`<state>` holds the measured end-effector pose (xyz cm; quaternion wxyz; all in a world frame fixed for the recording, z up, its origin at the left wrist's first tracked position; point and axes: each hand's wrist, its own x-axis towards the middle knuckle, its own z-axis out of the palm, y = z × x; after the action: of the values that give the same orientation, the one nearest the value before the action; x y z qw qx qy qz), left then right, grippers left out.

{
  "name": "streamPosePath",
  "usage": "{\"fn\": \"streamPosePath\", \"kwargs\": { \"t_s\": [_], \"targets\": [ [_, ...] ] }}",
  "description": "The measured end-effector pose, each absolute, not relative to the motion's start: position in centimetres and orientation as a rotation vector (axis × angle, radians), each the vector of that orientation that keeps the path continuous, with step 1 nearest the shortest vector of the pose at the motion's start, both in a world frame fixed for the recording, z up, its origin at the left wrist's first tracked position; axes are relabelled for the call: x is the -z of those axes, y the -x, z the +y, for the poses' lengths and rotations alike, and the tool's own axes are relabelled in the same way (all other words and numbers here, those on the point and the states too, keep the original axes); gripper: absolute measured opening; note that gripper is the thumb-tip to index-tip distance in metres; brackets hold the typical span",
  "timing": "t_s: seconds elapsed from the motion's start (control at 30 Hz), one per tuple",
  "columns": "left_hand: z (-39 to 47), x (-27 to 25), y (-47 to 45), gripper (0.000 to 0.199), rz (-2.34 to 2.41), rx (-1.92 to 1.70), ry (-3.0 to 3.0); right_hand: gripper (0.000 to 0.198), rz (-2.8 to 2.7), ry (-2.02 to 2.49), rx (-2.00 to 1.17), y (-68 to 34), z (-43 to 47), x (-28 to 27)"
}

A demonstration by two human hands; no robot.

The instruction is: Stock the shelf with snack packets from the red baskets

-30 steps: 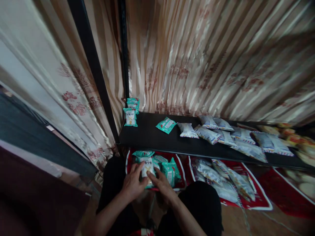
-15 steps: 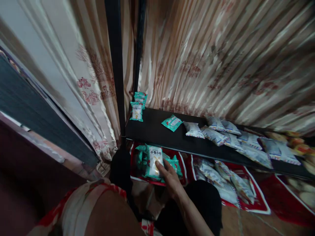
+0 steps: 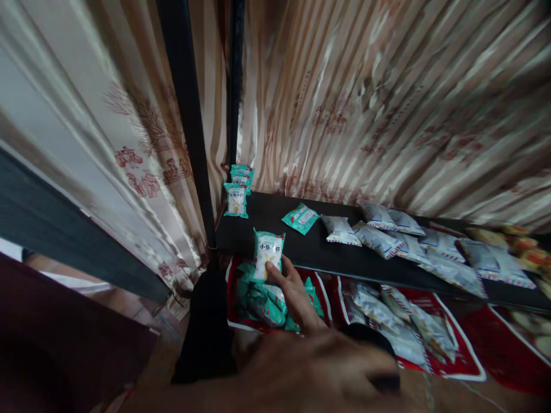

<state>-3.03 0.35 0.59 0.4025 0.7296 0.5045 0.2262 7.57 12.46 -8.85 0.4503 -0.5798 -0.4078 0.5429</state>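
My right hand (image 3: 297, 292) grips a green-and-white snack packet (image 3: 267, 255) by its lower right corner, thumb across the front. The packet is upright before the front edge of the black shelf (image 3: 267, 229). Below it, a red basket (image 3: 235, 292) with a white rim holds several more green packets (image 3: 262, 301). Low in front, my left hand (image 3: 322, 367) reaches across from the left, empty-looking but smeared by motion, covering part of my right forearm. At the shelf's left end, several green packets (image 3: 236, 201) stand one behind another, and a single green packet (image 3: 301, 218) lies flat.
Whitish packets (image 3: 387, 235) lie along the shelf to the right. A second red basket (image 3: 469, 361) below holds similar packets; a third red basket (image 3: 495, 338) stands farther right. A dark post (image 3: 185, 115) rises at the left, with patterned curtains (image 3: 344, 103) behind.
My right hand has lifted the snack packet up from over the basket toward the shelf edge. My left hand has come into view at the bottom. The view has shifted slightly.
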Motion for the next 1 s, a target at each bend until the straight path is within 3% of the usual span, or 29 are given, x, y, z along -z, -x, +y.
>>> {"fn": "streamPosePath", "kwargs": {
  "t_s": [0.2,0.47,1.0],
  "targets": [
    [10.7,5.2,6.9,0.047,1.632,-0.691,-1.903,0.053,-1.017,1.332,-1.293,-6.0,16.2,9.9],
    [14.1,13.3,7.4,0.054,1.746,-0.88,-2.092,0.053,-1.071,1.31,-1.216,-3.3,21.7,12.3],
    [21.5,17.5,8.3,0.053,1.858,-1.014,-2.048,0.056,-1.201,1.293,-1.137,0.8,28.8,14.7]
  ]
}}
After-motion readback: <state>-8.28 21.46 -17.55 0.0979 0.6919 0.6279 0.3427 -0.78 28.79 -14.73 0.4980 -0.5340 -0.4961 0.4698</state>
